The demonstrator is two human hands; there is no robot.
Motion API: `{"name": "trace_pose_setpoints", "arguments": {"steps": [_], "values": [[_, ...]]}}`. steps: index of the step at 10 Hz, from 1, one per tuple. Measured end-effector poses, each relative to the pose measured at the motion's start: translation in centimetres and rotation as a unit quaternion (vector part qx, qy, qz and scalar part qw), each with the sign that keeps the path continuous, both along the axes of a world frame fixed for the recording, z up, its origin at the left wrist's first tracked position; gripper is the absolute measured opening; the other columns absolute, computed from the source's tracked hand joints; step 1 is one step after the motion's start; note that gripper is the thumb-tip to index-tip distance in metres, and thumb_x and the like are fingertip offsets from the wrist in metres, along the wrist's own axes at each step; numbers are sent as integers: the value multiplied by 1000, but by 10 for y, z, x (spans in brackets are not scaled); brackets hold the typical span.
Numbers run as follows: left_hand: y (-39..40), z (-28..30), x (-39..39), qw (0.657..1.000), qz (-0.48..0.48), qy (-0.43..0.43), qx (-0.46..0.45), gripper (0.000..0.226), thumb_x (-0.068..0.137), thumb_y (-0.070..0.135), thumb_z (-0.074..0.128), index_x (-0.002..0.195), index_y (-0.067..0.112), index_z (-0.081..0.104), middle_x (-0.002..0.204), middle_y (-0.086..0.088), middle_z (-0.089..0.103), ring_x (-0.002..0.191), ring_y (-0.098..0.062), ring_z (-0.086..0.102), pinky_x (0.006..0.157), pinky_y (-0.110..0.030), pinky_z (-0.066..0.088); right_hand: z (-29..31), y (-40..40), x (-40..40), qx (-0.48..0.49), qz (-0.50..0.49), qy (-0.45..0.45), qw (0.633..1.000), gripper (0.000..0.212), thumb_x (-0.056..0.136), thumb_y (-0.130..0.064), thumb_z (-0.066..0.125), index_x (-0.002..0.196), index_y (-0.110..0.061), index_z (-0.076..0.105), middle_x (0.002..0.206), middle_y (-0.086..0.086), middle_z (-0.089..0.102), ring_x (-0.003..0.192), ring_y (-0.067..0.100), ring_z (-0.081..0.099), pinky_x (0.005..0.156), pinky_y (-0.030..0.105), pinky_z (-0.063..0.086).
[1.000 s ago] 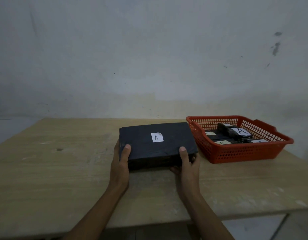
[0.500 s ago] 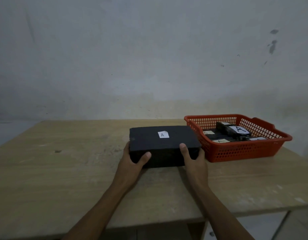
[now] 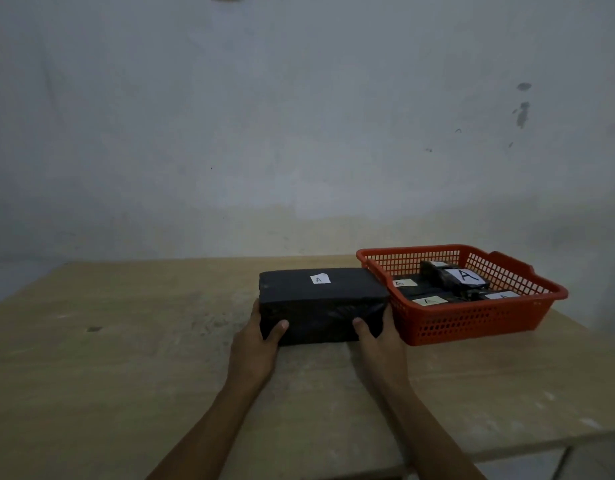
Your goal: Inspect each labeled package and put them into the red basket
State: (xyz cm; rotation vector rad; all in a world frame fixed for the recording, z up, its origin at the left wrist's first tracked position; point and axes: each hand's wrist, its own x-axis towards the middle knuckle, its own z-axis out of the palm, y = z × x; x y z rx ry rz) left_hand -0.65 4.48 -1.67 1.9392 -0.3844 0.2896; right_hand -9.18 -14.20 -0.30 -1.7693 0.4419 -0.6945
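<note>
I'm seeing both thumbs pressing the near face of the black package (image 3: 319, 303), my left hand (image 3: 255, 344) and right hand (image 3: 378, 341) gripping its ends. It's sitting on the worktop (image 3: 126, 375), its right end touching the red basket (image 3: 472, 322), which is holding more labelled packages (image 3: 453, 277).

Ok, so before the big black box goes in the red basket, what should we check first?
1. Both hands on the box: ok. The left hand and right hand grip the near corners of the black box.
2. Label showing: ok. The white label on top reads A.
3. Basket close by: ok. The red basket sits just right of the box.
4. Room in the basket: not ok. Smaller labeled packages already cover its floor.
5. Box lifted off the table: cannot tell.
</note>
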Motion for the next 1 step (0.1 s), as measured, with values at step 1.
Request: {"name": "trace_pose_setpoints", "arguments": {"steps": [1], "values": [[0, -2, -6, 1000, 5, 8, -28, 69, 92, 40, 64, 151, 24, 33, 137, -3, 59, 119, -22, 59, 90, -31, 48, -4, 4, -4, -25, -24, 15, 999, 68, 98, -21, 60, 157, -26, 27, 151, 5, 46, 137, 26, 45, 110, 39, 38]]}}
